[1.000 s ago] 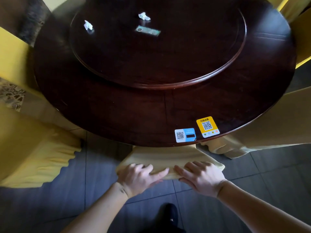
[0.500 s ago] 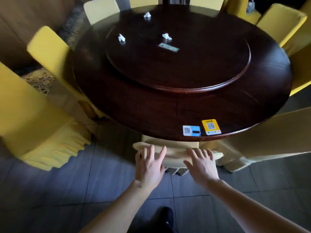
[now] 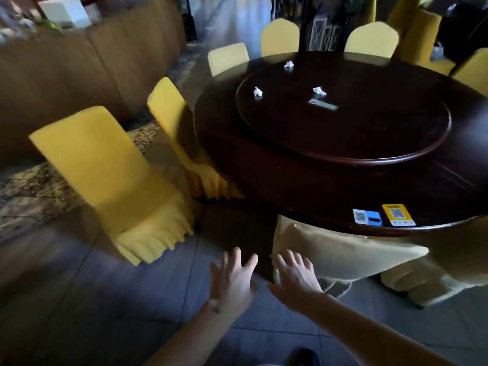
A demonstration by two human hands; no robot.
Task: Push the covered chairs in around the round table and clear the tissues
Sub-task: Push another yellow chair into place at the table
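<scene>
A dark round table (image 3: pixel 264 159) carries a turntable (image 3: pixel 343 133) with three crumpled white tissues: one on the left (image 3: pixel 257 91), one in the middle (image 3: pixel 319 90), one at the back (image 3: pixel 288 64). A pale covered chair (image 3: pixel 343 249) is tucked under the table's near edge. A yellow covered chair (image 3: pixel 111 175) stands pulled out on the left, well clear of the table. My left hand (image 3: pixel 233 280) and my right hand (image 3: pixel 295 277) hover with fingers spread over the floor, off the pale chair, holding nothing.
More yellow chairs ring the table: one at its left edge (image 3: pixel 174 122) and several along the back (image 3: pixel 280 35). Two QR stickers (image 3: pixel 383 216) lie near the table rim. A patterned carpet (image 3: pixel 31 191) and a wooden counter (image 3: pixel 79 70) lie left.
Both hands left the pale chair's back after pushing it under the table, and their fingers spread. The view swung left, bringing the pulled-out yellow chair into sight.
</scene>
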